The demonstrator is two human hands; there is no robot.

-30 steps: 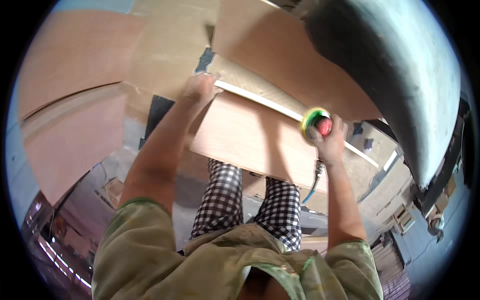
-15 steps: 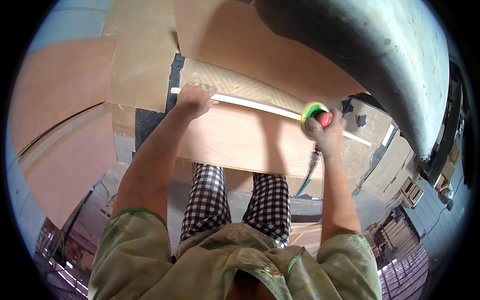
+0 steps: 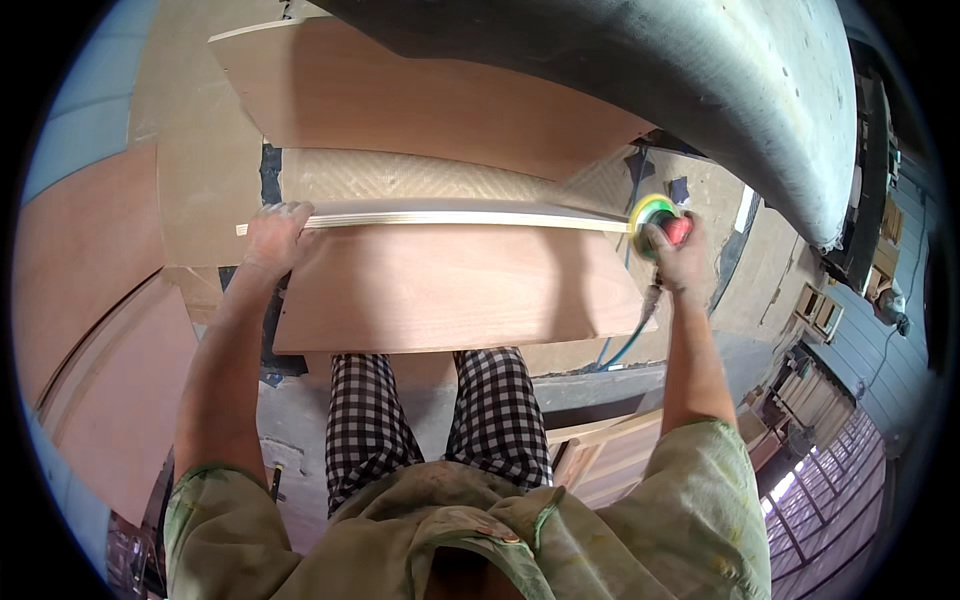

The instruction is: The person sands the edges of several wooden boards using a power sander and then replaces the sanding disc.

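Plywood board (image 3: 430,218) is stretching across the middle of the frame, edge showing. At center right, a disc sander (image 3: 655,214) is filling the wrapped right hand (image 3: 682,264); the left hand (image 3: 274,240) is clasping the board at center left.

To the left of the hands (image 3: 278,238), two pinkish wooden sheets (image 3: 85,250) are lying. Beyond the hands there is one more pinkish panel (image 3: 420,110), on the brown surface (image 3: 195,105). Farther beyond, toward the right, a large grey tapering body (image 3: 740,90) partly covers this panel; its kind I cannot tell. To the right of the hands are a small wooden frame (image 3: 818,310) and stacked wooden strips (image 3: 822,400).
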